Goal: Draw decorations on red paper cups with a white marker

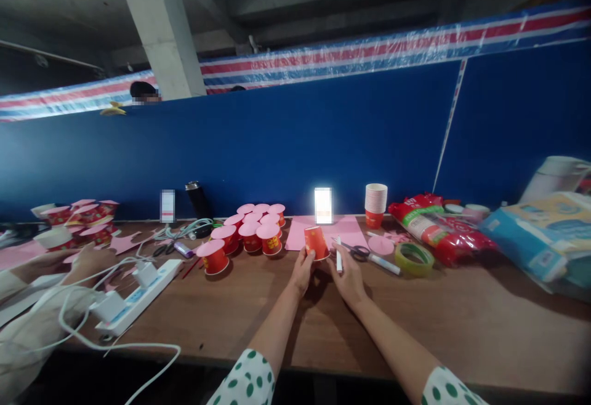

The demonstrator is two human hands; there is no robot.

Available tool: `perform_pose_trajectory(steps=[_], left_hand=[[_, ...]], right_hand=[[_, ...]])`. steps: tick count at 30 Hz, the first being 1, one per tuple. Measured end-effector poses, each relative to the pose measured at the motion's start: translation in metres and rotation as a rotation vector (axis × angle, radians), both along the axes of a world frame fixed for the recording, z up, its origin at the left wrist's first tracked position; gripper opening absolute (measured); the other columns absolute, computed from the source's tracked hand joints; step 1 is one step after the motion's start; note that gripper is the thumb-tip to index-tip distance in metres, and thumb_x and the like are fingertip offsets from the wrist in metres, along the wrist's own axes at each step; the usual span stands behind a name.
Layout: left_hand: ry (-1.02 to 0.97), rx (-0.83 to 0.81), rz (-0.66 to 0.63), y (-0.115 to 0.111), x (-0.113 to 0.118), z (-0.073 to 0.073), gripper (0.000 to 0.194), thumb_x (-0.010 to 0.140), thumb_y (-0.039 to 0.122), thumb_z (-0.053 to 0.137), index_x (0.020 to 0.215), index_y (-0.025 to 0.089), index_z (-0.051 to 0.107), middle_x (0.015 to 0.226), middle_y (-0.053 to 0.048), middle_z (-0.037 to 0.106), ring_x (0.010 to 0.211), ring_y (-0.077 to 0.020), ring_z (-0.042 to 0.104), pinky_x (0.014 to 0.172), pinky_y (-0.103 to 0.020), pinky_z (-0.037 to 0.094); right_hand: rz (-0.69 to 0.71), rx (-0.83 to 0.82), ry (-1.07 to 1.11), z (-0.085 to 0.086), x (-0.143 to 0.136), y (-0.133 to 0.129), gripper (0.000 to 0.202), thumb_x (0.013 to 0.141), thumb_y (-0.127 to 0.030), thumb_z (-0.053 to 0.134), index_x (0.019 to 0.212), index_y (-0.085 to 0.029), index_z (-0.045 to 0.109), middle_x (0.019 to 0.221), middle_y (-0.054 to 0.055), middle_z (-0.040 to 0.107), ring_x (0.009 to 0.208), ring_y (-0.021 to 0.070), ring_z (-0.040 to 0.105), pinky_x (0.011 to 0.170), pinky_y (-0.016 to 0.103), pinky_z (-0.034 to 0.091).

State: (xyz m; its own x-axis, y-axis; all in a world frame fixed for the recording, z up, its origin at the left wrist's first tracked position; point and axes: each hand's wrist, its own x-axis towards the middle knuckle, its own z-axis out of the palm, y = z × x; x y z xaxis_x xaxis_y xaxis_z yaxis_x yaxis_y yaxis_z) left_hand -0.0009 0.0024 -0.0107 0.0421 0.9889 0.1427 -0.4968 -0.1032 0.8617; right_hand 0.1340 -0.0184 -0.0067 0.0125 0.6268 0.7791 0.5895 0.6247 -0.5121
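My left hand (pixel 302 271) grips a red paper cup (pixel 316 245), held tilted just above the table. In my right hand (pixel 349 279), close beside the cup, is a slim white pen (pixel 339 258); its tip does not show clearly. Past my right fingers lie dark-handled scissors (pixel 359 252), another white pen (pixel 385 264) and a pink paper disc (pixel 381 245). A pink paper sheet (pixel 295 236) is spread behind the cup. To the left stand several upturned red cups (pixel 271 245) topped with pink discs (pixel 268 231).
A lit phone (pixel 323 205) stands at the back. To its right are a stack of paper cups (pixel 375 202), a tape roll (pixel 414 260), a red package (pixel 438 226) and a blue package (pixel 526 239). Leftward lie a power strip (pixel 148 294), cables and a co-worker's hands (pixel 90 263).
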Motion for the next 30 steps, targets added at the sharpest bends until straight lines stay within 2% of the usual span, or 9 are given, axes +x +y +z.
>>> perform_pose_trajectory(steps=[6, 11, 16, 25, 30], left_hand=[[0.015, 0.014, 0.009, 0.0001, 0.0001, -0.0030, 0.044, 0.073, 0.046, 0.066, 0.108, 0.021, 0.056, 0.105, -0.007, 0.064, 0.089, -0.0176, 0.062, 0.083, -0.031, 0.046], [0.025, 0.038, 0.004, -0.0014, 0.0015, -0.0004, 0.043, 0.075, 0.045, 0.064, 0.108, 0.020, 0.054, 0.104, -0.008, 0.064, 0.090, -0.0176, 0.062, 0.086, -0.033, 0.046], [0.072, 0.031, 0.052, -0.0022, 0.0020, 0.0017, 0.048, 0.071, 0.044, 0.068, 0.110, 0.019, 0.053, 0.100, -0.009, 0.065, 0.088, -0.0192, 0.063, 0.086, -0.035, 0.046], [0.073, 0.037, 0.031, 0.0024, 0.0017, -0.0029, 0.043, 0.073, 0.049, 0.064, 0.102, 0.019, 0.055, 0.100, -0.007, 0.064, 0.088, -0.0174, 0.062, 0.084, -0.032, 0.047], [0.141, 0.047, 0.058, 0.0018, 0.0006, -0.0024, 0.044, 0.073, 0.049, 0.064, 0.103, 0.018, 0.053, 0.096, -0.006, 0.064, 0.085, -0.0168, 0.062, 0.083, -0.032, 0.046]], right_hand=[[0.030, -0.017, -0.038, 0.0010, -0.0006, -0.0023, 0.038, 0.088, -0.030, 0.048, 0.123, -0.016, 0.049, 0.114, 0.013, 0.062, 0.103, 0.0229, 0.061, 0.085, 0.036, 0.051], [0.001, -0.014, -0.050, -0.0006, -0.0013, -0.0017, 0.040, 0.086, -0.032, 0.050, 0.123, -0.015, 0.049, 0.114, 0.013, 0.063, 0.102, 0.0235, 0.062, 0.086, 0.037, 0.051], [-0.001, -0.033, -0.063, -0.0013, -0.0012, -0.0015, 0.042, 0.086, -0.032, 0.051, 0.124, -0.016, 0.048, 0.116, 0.013, 0.061, 0.104, 0.0236, 0.061, 0.086, 0.037, 0.051], [-0.018, -0.054, -0.058, -0.0003, -0.0010, -0.0010, 0.037, 0.087, -0.032, 0.047, 0.121, -0.016, 0.050, 0.114, 0.013, 0.062, 0.104, 0.0239, 0.060, 0.087, 0.039, 0.050], [-0.014, -0.064, -0.004, 0.0044, -0.0021, -0.0038, 0.049, 0.085, -0.037, 0.053, 0.127, -0.015, 0.043, 0.120, 0.015, 0.058, 0.108, 0.0248, 0.057, 0.091, 0.041, 0.048]])
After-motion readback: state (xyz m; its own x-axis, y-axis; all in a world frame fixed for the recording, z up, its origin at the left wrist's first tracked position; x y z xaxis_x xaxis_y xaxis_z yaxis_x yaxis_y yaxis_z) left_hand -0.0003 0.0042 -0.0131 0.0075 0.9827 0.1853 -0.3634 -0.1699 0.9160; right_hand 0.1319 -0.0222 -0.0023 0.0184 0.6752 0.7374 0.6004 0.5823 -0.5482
